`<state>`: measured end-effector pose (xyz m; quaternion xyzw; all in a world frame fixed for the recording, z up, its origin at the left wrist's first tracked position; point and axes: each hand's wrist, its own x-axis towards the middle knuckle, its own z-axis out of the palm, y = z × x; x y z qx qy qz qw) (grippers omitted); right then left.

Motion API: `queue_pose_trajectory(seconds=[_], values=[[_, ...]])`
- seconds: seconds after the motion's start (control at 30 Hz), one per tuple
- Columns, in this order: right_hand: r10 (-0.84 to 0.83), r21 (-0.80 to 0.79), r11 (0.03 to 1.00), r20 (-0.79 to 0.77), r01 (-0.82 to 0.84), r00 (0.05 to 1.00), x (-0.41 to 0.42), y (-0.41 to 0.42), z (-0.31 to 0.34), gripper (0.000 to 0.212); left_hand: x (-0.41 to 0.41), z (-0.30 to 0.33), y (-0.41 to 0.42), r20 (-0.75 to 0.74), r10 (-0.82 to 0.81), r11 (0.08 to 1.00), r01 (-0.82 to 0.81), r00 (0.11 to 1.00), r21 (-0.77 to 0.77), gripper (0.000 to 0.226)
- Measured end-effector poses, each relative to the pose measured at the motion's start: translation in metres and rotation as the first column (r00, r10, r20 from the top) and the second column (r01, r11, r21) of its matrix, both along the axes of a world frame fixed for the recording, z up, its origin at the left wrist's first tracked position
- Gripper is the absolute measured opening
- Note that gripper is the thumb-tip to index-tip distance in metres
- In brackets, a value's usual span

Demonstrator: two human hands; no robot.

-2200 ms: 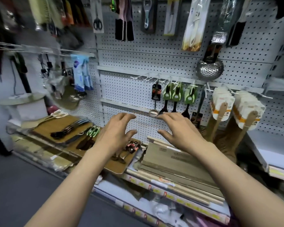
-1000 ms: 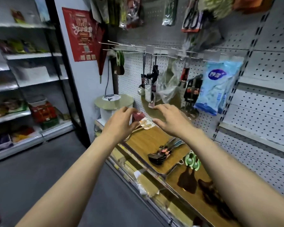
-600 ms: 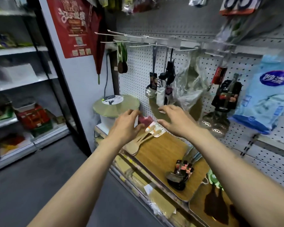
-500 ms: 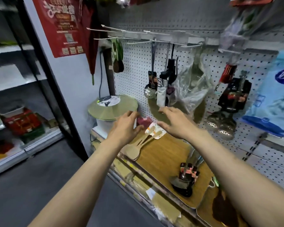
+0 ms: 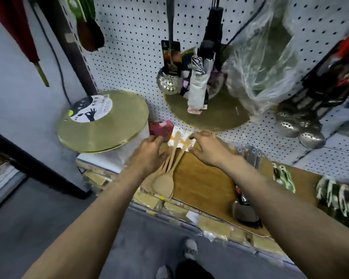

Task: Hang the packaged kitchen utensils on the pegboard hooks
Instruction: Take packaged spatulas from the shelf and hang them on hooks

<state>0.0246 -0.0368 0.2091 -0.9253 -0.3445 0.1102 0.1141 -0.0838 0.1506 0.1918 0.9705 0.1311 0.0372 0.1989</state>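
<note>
A pack of wooden spoons (image 5: 166,181) with a white and orange card at its top lies on a wooden board (image 5: 201,178) on the shelf under the white pegboard (image 5: 129,47). My left hand (image 5: 147,155) rests on the left side of the handles, its fingertips at the card's left edge. My right hand (image 5: 209,151) pinches the card's right corner between forefinger and thumb. The hands hide part of the card and handles.
A round gold disc (image 5: 103,125) sits to the left, with a red packet (image 5: 161,127) behind the card. From the pegboard hang a skimmer (image 5: 168,81), a folded umbrella (image 5: 199,83), a plastic bag (image 5: 260,67) and ladles (image 5: 298,127). Green-handled utensils (image 5: 284,176) lie at the right.
The view swung left along the shelf and dropped down. Both hands moved forward and down from mid-air onto the wooden spoon pack.
</note>
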Motion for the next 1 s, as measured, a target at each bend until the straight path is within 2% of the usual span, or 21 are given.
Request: queue_pose_trajectory(seconds=[0.17, 0.27, 0.33, 0.43, 0.6, 0.67, 0.77, 0.8, 0.93, 1.0], values=[[-0.099, -0.073, 0.993, -0.165, 0.088, 0.981, 0.030, 0.023, -0.075, 0.040, 0.036, -0.068, 0.025, -0.117, -0.014, 0.999, 0.010, 0.993, -0.036, 0.043], [-0.212, -0.058, 0.977, -0.353, 0.205, 0.911, 0.047, 0.037, -0.121, 0.036, 0.054, -0.107, 0.031, -0.188, 0.003, 0.996, -0.020, 0.982, -0.086, 0.043], [-0.316, -0.060, 0.941, -0.516, 0.334, 0.796, 0.056, 0.046, -0.148, 0.029, 0.064, -0.131, 0.033, -0.235, 0.012, 0.994, -0.037, 0.972, -0.102, 0.044], [-0.438, -0.089, 0.812, -0.746, 0.576, 0.502, 0.070, 0.061, -0.192, 0.020, 0.075, -0.159, 0.038, -0.279, 0.015, 0.986, -0.061, 0.960, -0.158, 0.044], [-0.423, -0.160, 0.597, -0.896, 0.786, 0.139, 0.087, 0.084, -0.242, 0.021, 0.081, -0.188, 0.049, -0.279, 0.024, 0.975, -0.084, 0.960, -0.207, 0.039], [-0.387, -0.180, 0.526, -0.921, 0.831, 0.045, 0.091, 0.093, -0.249, 0.023, 0.081, -0.196, 0.052, -0.298, 0.043, 0.970, -0.111, 0.954, -0.215, 0.040], [-0.330, -0.234, 0.412, -0.939, 0.881, -0.095, 0.093, 0.102, -0.257, 0.008, 0.080, -0.207, 0.053, -0.326, 0.059, 0.964, -0.138, 0.944, -0.227, 0.042], [-0.311, -0.254, 0.389, -0.941, 0.886, -0.134, 0.093, 0.102, -0.257, 0.011, 0.081, -0.211, 0.053, -0.337, 0.062, 0.961, -0.147, 0.939, -0.232, 0.043], [-0.255, -0.288, 0.354, -0.945, 0.890, -0.205, 0.093, 0.098, -0.257, 0.011, 0.084, -0.217, 0.048, -0.348, 0.071, 0.954, -0.165, 0.935, -0.251, 0.045], [-0.244, -0.285, 0.332, -0.947, 0.899, -0.210, 0.092, 0.092, -0.256, 0.009, 0.088, -0.219, 0.045, -0.341, 0.091, 0.944, -0.191, 0.936, -0.270, 0.044]])
